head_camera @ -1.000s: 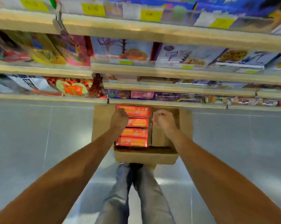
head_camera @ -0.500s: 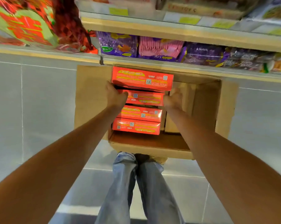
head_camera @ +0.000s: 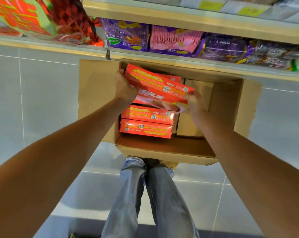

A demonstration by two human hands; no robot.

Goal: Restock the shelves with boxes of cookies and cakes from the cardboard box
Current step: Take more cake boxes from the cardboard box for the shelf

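The left hand is gripping the left end of a red box, and the right hand, blurred, is holding its right end. The red box is hanging tilted above the open cardboard box, which is sitting on the floor just below the lowest shelf. Two more red boxes are lying inside it on the left. Purple and pink packets are lining the shelf.

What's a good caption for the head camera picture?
Left hand and right hand hold a red box over the cardboard box.
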